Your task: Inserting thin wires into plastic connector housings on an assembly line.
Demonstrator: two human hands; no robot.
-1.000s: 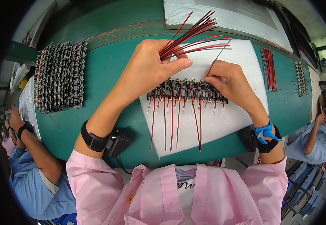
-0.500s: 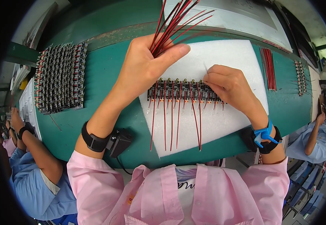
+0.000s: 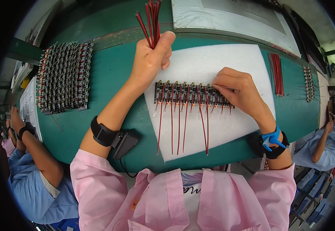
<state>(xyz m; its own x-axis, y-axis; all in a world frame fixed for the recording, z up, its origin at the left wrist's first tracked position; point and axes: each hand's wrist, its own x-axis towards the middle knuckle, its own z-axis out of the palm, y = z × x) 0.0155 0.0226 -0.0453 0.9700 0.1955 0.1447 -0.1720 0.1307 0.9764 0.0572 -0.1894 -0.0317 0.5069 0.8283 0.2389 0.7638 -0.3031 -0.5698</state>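
Observation:
My left hand [image 3: 149,59] is closed around a bundle of red-and-black wires [image 3: 152,23], raised above the far edge of the foam. A row of small joined circuit boards [image 3: 181,94] lies on a white foam sheet [image 3: 229,133]. Several red-and-black wires [image 3: 185,129] run from the row toward me, with short clear-tipped parts between them. At the right part of the row's far edge, my right hand [image 3: 237,86] is closed, thumb and fingertips pinched together. Whatever sits between those fingertips is too small or hidden to make out.
Stacked rows of circuit boards [image 3: 63,79] stand on the green table [image 3: 113,65] at left. To the right lie more red-and-black wires [image 3: 276,75] and a narrow board strip [image 3: 309,82]. A white panel [image 3: 229,19] borders the back. Co-workers in blue [image 3: 40,188] sit on both sides.
My left hand has tilted upright and shifted slightly left and up with the wire bundle, uncovering foam. My right hand stays pinched near the row, moved slightly right.

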